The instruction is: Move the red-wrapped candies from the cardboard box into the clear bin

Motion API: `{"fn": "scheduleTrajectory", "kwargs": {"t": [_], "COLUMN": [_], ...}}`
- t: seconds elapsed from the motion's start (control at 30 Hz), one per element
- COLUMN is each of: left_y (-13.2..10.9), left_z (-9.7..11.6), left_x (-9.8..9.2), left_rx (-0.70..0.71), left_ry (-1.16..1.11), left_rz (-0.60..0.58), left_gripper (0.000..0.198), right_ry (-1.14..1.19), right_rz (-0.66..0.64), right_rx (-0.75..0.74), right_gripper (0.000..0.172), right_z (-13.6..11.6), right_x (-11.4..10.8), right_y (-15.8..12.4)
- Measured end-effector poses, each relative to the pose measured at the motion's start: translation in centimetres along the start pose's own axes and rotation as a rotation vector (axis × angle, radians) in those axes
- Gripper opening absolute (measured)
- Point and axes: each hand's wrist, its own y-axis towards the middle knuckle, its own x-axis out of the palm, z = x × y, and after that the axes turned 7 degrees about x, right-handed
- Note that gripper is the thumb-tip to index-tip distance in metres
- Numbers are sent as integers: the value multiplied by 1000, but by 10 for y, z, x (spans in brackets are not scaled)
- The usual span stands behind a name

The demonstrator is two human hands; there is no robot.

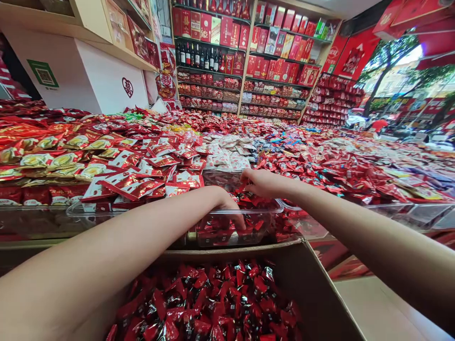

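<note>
My left hand [231, 210] reaches over the front rim into a clear plastic bin [272, 208], fingers pointing down among red-wrapped candies [250, 226]. Its fingers look stretched and apart, seen partly through the clear wall. At the bin's back right, my right hand [261, 183] is curled, with red wrappers by its fingertips; whether it pinches one is hidden. Below both forearms stands an open cardboard box [322, 279], holding many red twist-wrapped candies [220, 298] with dark, shiny parts.
Red and white packets [131, 182] are heaped left of the bin, with white packets [231, 154] behind it. More red candies [305, 166] spread to the right. Shelves with red boxes [225, 31] and bottles [197, 56] line the back. A white pillar [110, 78] rises at left.
</note>
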Motion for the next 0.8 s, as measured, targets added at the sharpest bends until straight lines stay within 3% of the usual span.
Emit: {"fn": "scheduleTrajectory", "kwargs": {"t": [0.1,0.4,0.53,0.73,0.8], "left_y": [3,6,-3,-3,-1], "left_z": [-1,-3,2,3,1], "left_x": [-1,-3,2,1,-2], "left_rx": [8,22,-12,-12,4], "left_ry": [16,31,28,24,29], "left_rz": [10,59,69,21,5], "left_gripper": [36,43,42,36,35], "right_ry": [-92,-221,-74,291,353], "right_rz": [-97,-481,-611,-1007,-1038], "right_rx": [-36,-130,-158,62,47], "right_gripper": [31,19,25,36,38], "right_z": [-1,-21,-19,-10,-10], "right_x": [5,12,17,20,25], "right_y": [2,10,17,14,12]}}
